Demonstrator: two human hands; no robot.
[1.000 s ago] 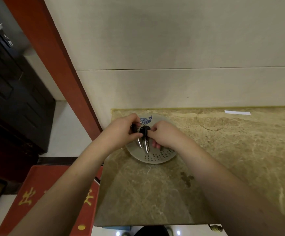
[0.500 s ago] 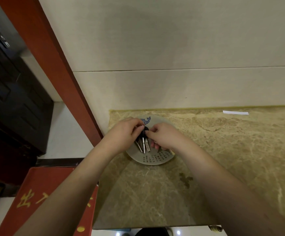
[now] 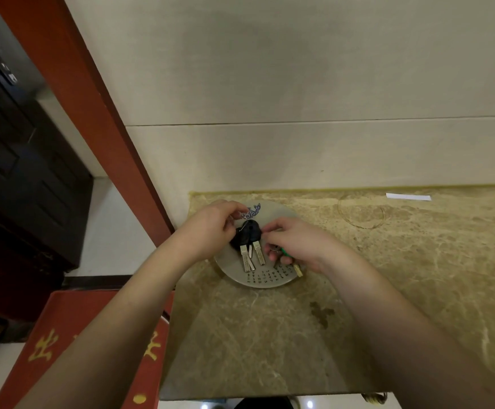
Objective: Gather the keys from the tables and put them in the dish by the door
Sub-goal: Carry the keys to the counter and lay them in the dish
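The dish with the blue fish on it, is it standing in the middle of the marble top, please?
No, the dish sits at the marble top's far left corner, near the wall.

Black-headed keys (image 3: pixel 247 242) over round grey dish (image 3: pixel 270 278), blades pointing down

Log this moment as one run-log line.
stage: placing | left hand: pinching key ring | black-headed keys: over dish | right hand: at bunch, holding green-tagged key | released: no

Keys (image 3: pixel 250 255) metal, black plastic heads — counter (image 3: pixel 388 276) polished marble.
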